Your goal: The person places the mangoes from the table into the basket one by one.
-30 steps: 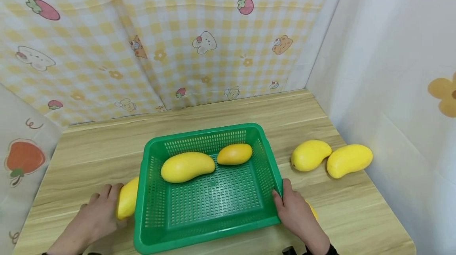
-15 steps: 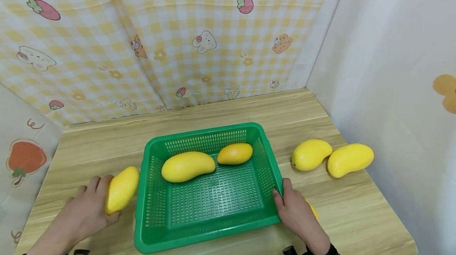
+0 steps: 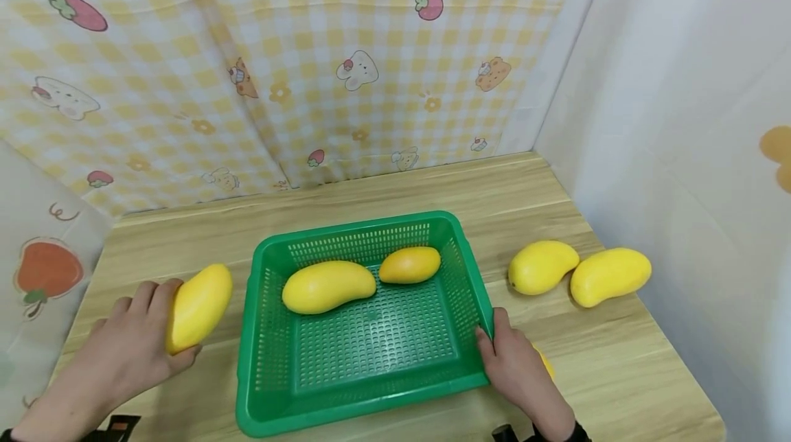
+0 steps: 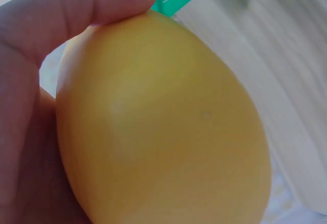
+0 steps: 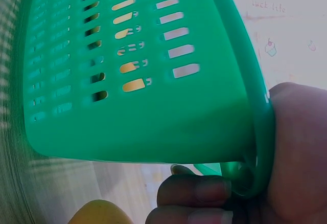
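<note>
My left hand (image 3: 126, 346) grips a yellow mango (image 3: 199, 308) to the left of the green basket (image 3: 373, 346), apart from it and seemingly above the tabletop. In the left wrist view the mango (image 4: 163, 121) fills most of the picture, with a finger or thumb bent over its top. My right hand (image 3: 519, 366) holds the basket's right rim, fingers and thumb on either side of it in the right wrist view. Inside the basket lie a larger yellow mango (image 3: 329, 287) and a smaller, more orange one (image 3: 410, 265), both towards the back.
On the wooden table (image 3: 198, 236), two mangoes lie at the right, one nearer the basket (image 3: 542, 267) and one farther right (image 3: 610, 276). Another yellow piece (image 3: 544, 362) shows behind my right hand, mostly hidden. Checked cloth (image 3: 346, 119) hangs at the back; pale cloth walls flank both sides.
My left hand has carried the mango leftward and up, from against the basket's left side to a spot clear of it. The right hand and basket stay put.
</note>
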A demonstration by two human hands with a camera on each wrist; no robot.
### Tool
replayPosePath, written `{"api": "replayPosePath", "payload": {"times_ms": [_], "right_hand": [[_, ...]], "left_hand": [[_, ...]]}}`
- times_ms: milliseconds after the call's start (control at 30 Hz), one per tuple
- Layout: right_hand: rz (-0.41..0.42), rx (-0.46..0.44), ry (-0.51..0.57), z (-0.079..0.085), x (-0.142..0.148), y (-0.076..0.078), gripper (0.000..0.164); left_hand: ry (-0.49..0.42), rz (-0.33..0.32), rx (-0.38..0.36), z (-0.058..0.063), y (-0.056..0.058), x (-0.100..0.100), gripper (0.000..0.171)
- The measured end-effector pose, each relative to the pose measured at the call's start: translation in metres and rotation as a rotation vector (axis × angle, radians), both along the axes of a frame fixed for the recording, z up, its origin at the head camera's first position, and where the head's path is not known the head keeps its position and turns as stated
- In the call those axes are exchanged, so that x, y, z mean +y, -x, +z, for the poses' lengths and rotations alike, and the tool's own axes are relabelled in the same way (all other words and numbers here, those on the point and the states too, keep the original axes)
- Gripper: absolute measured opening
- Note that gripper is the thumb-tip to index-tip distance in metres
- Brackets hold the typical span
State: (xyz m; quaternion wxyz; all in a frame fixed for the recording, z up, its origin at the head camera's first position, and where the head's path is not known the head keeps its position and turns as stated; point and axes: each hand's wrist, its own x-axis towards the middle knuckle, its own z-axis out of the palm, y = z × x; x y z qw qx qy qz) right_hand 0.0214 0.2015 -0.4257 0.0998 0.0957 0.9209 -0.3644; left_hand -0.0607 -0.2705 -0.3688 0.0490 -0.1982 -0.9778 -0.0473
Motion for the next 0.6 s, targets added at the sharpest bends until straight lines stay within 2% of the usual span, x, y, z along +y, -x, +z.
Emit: {"api": "replayPosePath", "payload": {"times_ms": [133,300,500,600], "right_hand": [[-0.002,-0.001,0.007,0.000,0.000,0.000,0.029],[-0.001,-0.004,0.011,-0.001,0.000,0.000,0.029],[0.000,-0.008,0.011,-0.001,0.002,0.001,0.028],[-0.001,-0.006,0.021,-0.001,0.002,0.000,0.028]], "left_hand": [[-0.006,-0.035,0.045,0.009,0.003,0.007,0.096],[-0.001,-0.052,0.027,0.020,0.006,0.020,0.092],[-0.016,-0.099,0.040,0.031,0.011,0.040,0.088],[-0.012,-0.117,0.016,0.035,0.012,0.051,0.087]]}}
